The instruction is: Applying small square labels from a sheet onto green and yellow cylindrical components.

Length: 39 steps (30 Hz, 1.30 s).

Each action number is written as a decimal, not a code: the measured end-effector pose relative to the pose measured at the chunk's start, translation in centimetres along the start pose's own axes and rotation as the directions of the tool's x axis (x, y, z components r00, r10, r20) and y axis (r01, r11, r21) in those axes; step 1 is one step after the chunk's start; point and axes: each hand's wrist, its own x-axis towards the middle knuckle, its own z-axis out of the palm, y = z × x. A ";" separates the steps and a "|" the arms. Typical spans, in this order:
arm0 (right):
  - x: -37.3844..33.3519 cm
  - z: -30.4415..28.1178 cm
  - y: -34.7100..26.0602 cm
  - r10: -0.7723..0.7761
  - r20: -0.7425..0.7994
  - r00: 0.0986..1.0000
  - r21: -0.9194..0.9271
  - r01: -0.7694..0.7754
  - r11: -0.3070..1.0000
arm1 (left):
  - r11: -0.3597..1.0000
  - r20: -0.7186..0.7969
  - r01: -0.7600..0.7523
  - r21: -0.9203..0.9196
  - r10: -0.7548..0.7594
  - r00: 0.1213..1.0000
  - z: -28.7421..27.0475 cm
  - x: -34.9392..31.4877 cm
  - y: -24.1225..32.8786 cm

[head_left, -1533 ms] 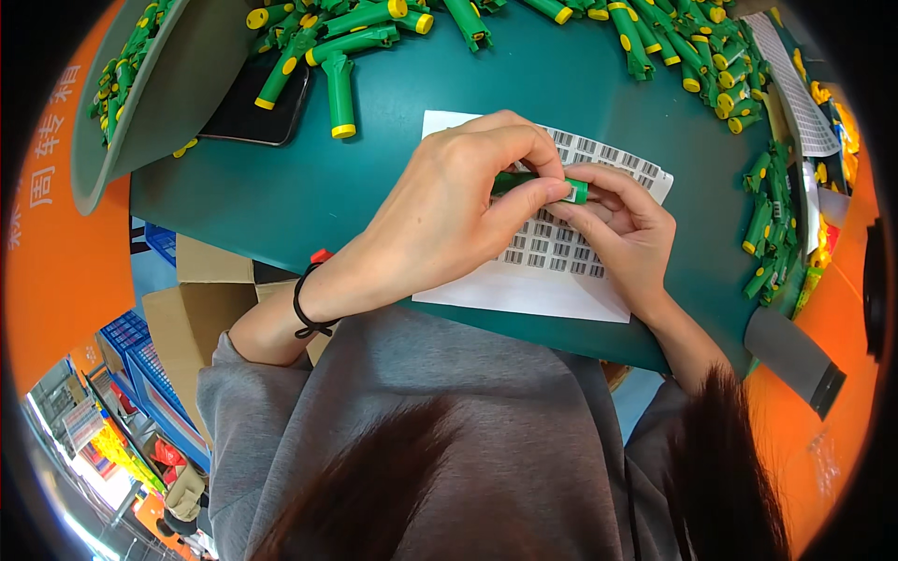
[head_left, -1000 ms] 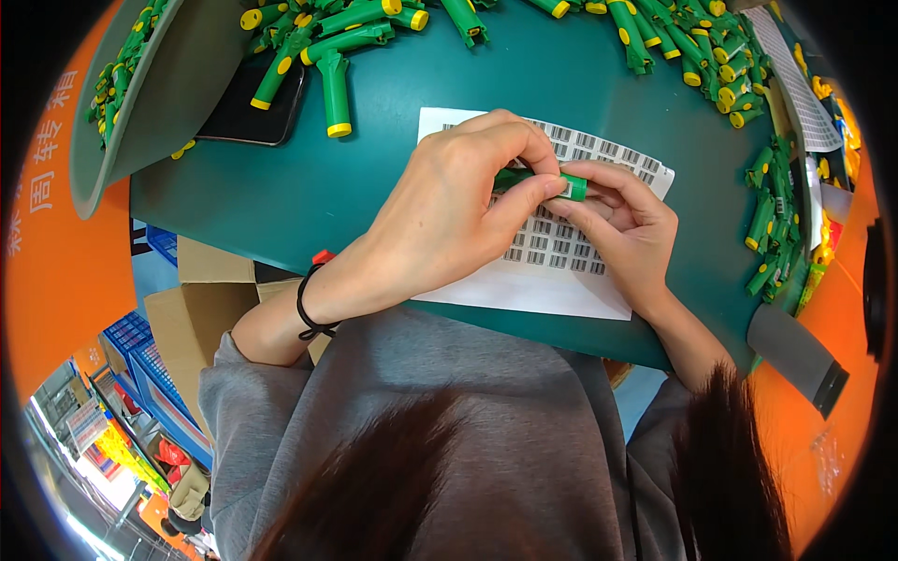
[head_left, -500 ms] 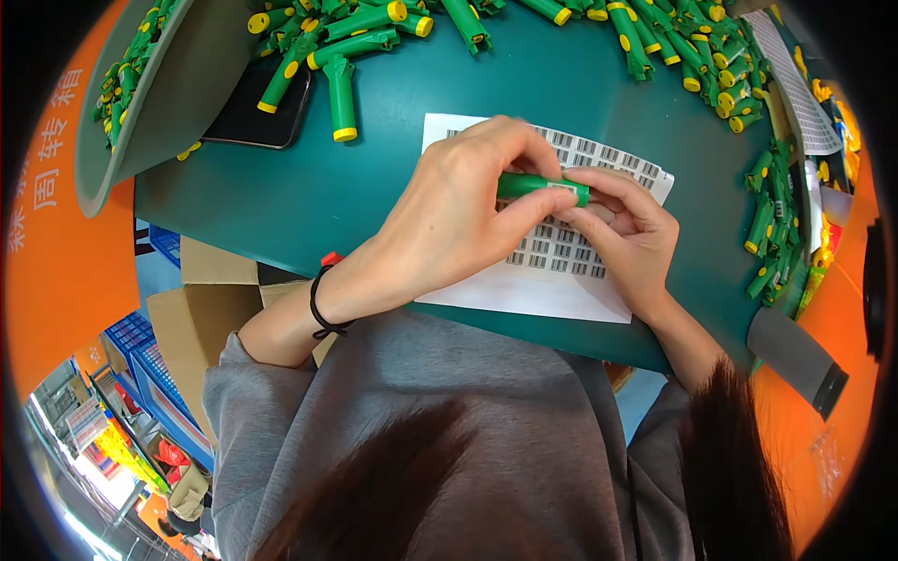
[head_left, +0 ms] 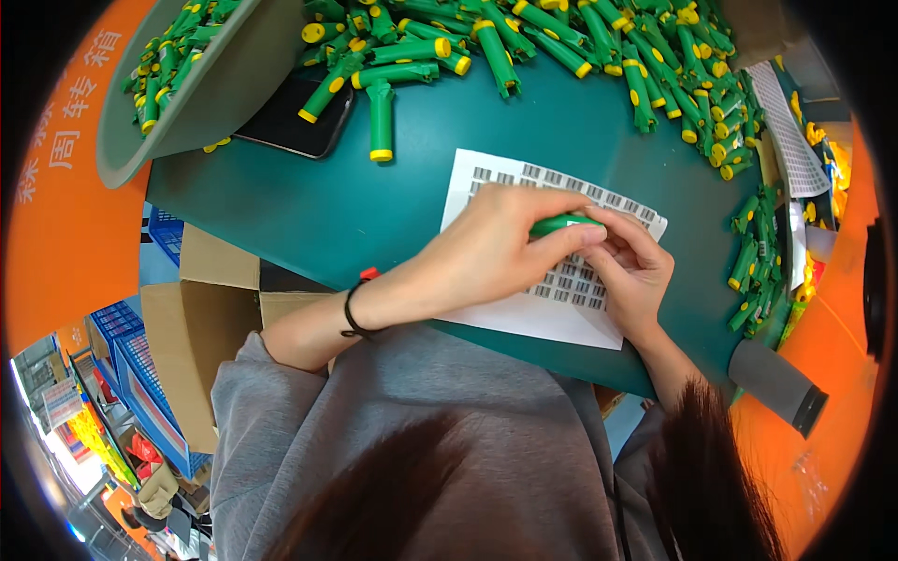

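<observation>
Over a sheet of barcode labels, my left hand pinches a small green tube between thumb and fingers. Part of a white label shows on the tube by the thumb tip. My right hand is closed at the tube's right end, its thumb and forefinger meeting the left fingertips. The fingers hide much of the tube. White paper extends from under the label sheet toward me.
Green tubes with yellow ends crowd the table's far side. At the far left, a grey tub holds more, beside a black phone. A cardboard box stands below the left edge; a dark grey cylinder lies at right.
The whole view has shifted, so the table and hands appear lower and farther right. The left thumb now covers more of the tube's label. Both hands stay together at the tube.
</observation>
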 end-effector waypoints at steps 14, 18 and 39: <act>1.2 -15.6 -6.9 -0.553 -0.140 0.821 -0.990 -0.112 0.085 | 0.627 -0.165 -0.330 0.705 0.598 0.784 -2.4 1.0 -4.4; 8.9 -6.6 -4.6 -0.314 -0.185 0.931 -0.828 0.024 0.560 | 0.598 -0.202 -0.327 0.732 0.649 0.734 -2.6 1.1 -5.5; -0.7 0.4 -0.8 0.133 -0.065 0.989 0.144 -0.123 0.982 | 0.969 -0.307 -0.245 0.008 0.236 0.922 -2.4 0.6 -2.6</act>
